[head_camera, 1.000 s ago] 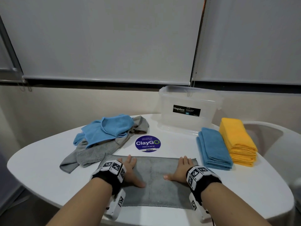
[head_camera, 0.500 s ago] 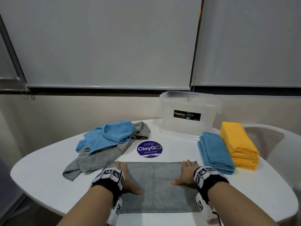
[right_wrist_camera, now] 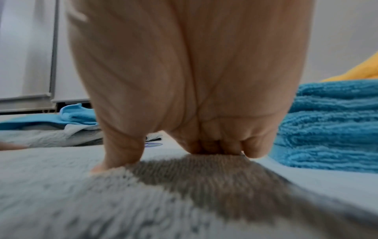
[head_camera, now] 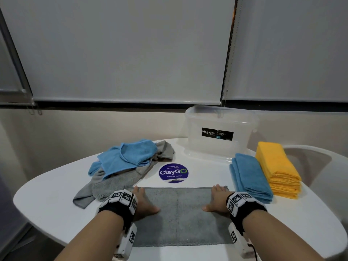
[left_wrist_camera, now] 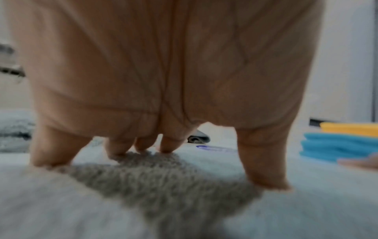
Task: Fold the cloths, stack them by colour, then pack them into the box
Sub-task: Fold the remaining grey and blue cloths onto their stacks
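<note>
Seen from the head camera with the ClayGo sticker point(head_camera: 173, 172) as my marker: left of the sticker, a loose heap of unfolded blue and grey cloths point(head_camera: 125, 166) waits on the white table point(head_camera: 47, 200). Just in front of the sticker lies the grey cloth point(head_camera: 180, 213), folded to a long strip, and I have both hands flat on it. My left hand point(head_camera: 145, 202) presses the strip's left end, fingers spread and holding nothing; my right hand point(head_camera: 216, 201) presses the right end the same way, palm down, fingers straight. Behind and right of the sticker stands the clear box point(head_camera: 220, 132), open-topped. Right of the sticker sit the folded blue stack point(head_camera: 250, 178) and, touching it on its far side, the folded yellow stack point(head_camera: 278, 170). I judge the next fold is the risk: the right end lies close beside the blue stack, so lifting it carelessly could catch and topple those layers, and uneven pressure could skew the strip's edges.
</note>
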{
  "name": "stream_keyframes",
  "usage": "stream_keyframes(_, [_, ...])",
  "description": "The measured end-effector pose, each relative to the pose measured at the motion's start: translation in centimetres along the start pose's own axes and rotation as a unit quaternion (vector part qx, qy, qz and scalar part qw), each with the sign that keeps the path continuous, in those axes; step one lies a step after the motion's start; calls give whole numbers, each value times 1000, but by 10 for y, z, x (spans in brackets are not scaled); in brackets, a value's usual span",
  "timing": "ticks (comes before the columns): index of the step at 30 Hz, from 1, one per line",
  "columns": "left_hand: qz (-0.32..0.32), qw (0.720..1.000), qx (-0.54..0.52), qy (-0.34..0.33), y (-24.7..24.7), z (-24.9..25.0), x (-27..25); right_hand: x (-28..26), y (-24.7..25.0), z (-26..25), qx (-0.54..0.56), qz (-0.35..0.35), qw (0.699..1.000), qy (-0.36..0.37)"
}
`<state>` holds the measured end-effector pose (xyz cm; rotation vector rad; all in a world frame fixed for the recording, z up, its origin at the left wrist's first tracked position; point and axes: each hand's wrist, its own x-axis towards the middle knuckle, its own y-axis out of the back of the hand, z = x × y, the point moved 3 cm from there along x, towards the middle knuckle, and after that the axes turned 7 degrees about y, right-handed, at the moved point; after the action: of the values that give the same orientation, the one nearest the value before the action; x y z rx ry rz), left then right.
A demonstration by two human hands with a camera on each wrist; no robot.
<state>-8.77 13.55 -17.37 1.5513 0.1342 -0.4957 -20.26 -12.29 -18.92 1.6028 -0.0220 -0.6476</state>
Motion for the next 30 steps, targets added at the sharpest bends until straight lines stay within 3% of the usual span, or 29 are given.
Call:
stream_keyframes(5, [12, 995, -30, 94, -10, -6, 6, -5, 4, -8, -19, -4, 998, -58])
stream_keyframes(11, [-1, 995, -3, 98, -4, -3, -5, -7, 1, -21, 20, 37, 996, -74])
stream_keyframes(14, [35, 999, 7, 41, -5, 8, -17, -24, -2, -34, 9, 65, 998, -11])
stream_keyframes(17, [36, 997, 8, -67, -20, 24, -32, -50, -16, -62, -1, 50, 994, 102])
stream_keyframes(20, [22, 981, 53, -186, -46, 49, -54, -73, -36, -93, 0, -14, 984, 180])
stream_keyframes(23, [5, 952, 176, -251, -63, 67, -73, -86, -45, -106, 7, -82, 978, 193])
stream_keyframes(26, [2, 961, 153, -232, -70, 61, -77, -93, -43, -102, 17, -72, 979, 188])
stream_keyframes(30, [-38, 989, 59, -128, -75, 31, -74, -97, -49, -81, 40, -49, 982, 180])
